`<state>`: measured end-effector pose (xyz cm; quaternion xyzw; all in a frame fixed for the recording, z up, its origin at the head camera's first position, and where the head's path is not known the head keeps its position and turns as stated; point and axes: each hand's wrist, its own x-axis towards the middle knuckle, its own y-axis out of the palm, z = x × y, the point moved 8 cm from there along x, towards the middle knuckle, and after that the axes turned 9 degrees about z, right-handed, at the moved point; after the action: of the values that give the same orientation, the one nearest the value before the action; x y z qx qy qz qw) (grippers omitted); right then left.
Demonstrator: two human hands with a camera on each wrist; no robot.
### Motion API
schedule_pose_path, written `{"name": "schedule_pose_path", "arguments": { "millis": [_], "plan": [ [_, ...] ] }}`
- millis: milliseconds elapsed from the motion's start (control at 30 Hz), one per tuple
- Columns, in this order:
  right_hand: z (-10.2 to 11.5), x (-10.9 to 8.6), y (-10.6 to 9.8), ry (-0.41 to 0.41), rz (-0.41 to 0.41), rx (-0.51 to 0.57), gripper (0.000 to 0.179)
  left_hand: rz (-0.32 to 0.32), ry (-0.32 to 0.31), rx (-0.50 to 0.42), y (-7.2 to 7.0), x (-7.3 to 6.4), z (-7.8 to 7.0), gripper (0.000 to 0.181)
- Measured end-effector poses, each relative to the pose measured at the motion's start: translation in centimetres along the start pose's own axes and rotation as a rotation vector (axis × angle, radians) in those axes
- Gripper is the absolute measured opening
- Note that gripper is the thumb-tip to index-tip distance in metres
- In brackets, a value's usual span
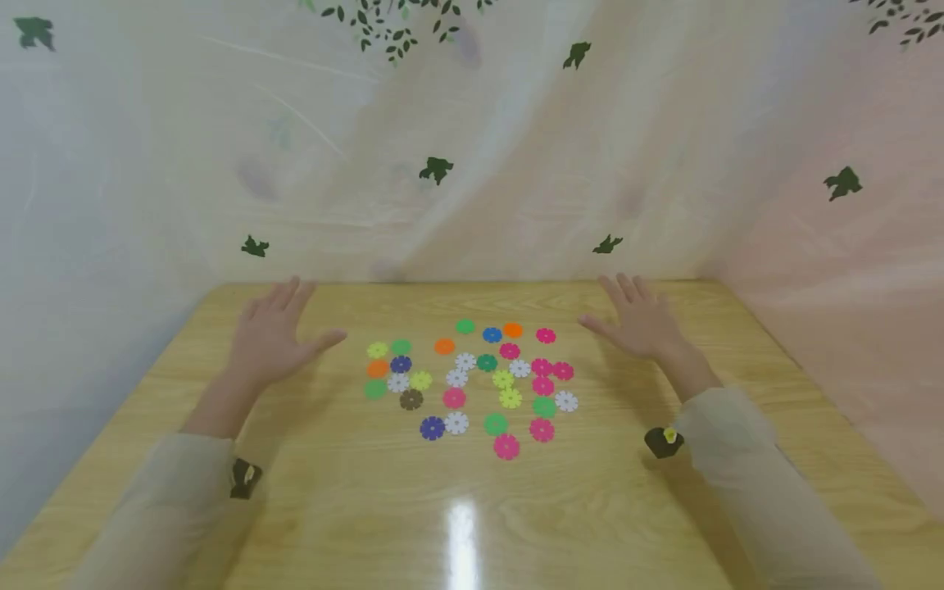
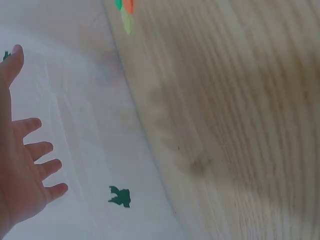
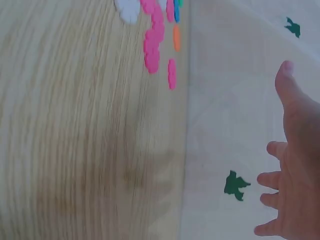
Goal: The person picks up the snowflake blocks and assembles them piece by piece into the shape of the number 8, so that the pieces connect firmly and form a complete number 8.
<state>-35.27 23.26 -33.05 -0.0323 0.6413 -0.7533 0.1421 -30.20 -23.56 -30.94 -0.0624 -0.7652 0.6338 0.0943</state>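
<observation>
Flat, notched flower-shaped plastic discs lie spread over the middle of the wooden table, among them a brown disc (image 1: 411, 400), a blue disc (image 1: 492, 335) and several pink, white, green, yellow, orange and purple ones. To their left, the left hand (image 1: 273, 336) is held above the table with fingers extended and thumb spread toward the discs. On the other side hovers the right hand (image 1: 637, 319), fingers straight and thumb pointing inward, closest to a pink disc (image 1: 546, 336). Both hands hold nothing. In the wrist views, the left palm (image 2: 20, 175) and right palm (image 3: 302, 170) show bare.
A pale curtain (image 1: 516, 205) with dark green bird and leaf prints hangs behind the table (image 1: 354, 508) and along both sides. Dark wrist-worn pieces sit by the left cuff (image 1: 246, 478) and the right cuff (image 1: 664, 442). Light glares off the near tabletop.
</observation>
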Motion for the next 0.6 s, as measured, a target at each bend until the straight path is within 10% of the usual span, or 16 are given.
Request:
{"name": "schedule_pose_path", "arguments": {
  "millis": [233, 433, 600],
  "plan": [
    [3.3, -0.3, 1.2, -0.128, 0.015, 0.144, 0.081, 0.015, 0.085, -0.092, 1.8, 0.0, -2.7, 0.077],
    [6.8, -0.9, 3.3, -0.234, 0.053, 0.195, 0.073, 0.150, 0.152, -0.193, 5.1, -0.1, -6.2, 0.068],
    [10.4, -2.4, 5.0, -0.407, 0.043, 0.151, 0.067, 0.191, 0.298, -0.168, 7.4, -0.8, -9.8, 0.060]
  ]
}}
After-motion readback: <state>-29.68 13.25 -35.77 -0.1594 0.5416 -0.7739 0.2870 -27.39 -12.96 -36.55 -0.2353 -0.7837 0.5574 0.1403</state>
